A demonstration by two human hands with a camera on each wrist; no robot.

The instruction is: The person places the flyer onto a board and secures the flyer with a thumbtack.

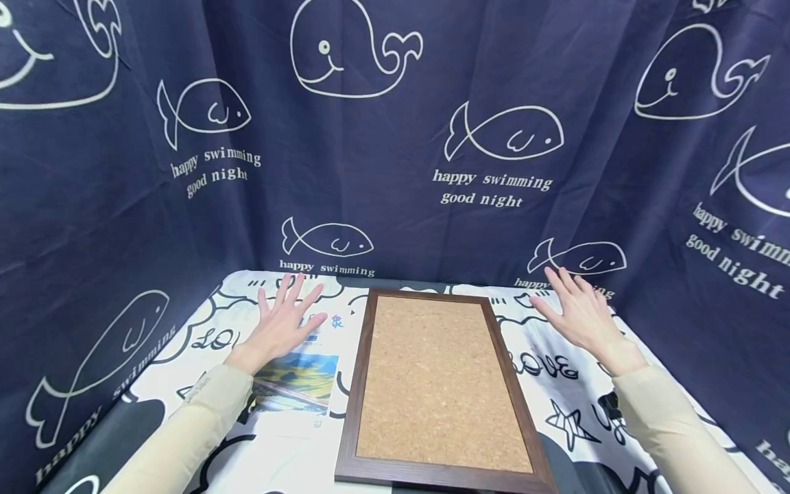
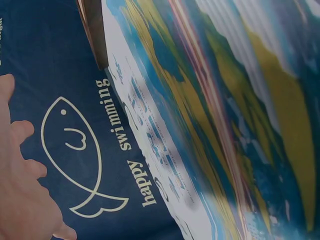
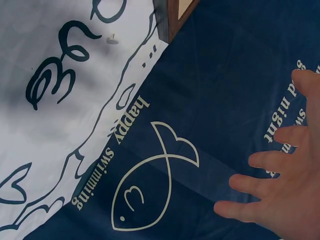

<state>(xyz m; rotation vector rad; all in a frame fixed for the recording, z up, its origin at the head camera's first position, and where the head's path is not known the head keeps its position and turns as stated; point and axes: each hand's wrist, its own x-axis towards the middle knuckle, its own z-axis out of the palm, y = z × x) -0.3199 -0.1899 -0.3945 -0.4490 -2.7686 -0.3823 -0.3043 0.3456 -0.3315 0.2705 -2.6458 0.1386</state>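
Observation:
My left hand (image 1: 279,329) is held with fingers spread above a printed sheet (image 1: 299,384), left of a framed cork board (image 1: 441,377). The hand and forearm cover part of that sheet, which carries a colourful landscape picture and some printed text. Over the table's right side, my right hand (image 1: 580,319) is likewise spread, with nothing in it. Between the two hands, the cork board lies in its dark brown wooden frame. A small pale push pin (image 3: 112,39) shows on the white cloth in the right wrist view, near the frame's corner.
The table has a white cloth (image 1: 555,405) with black doodles and lettering. Dark blue curtains (image 1: 395,165) with white whales, fish and words hang close behind the table and on both sides.

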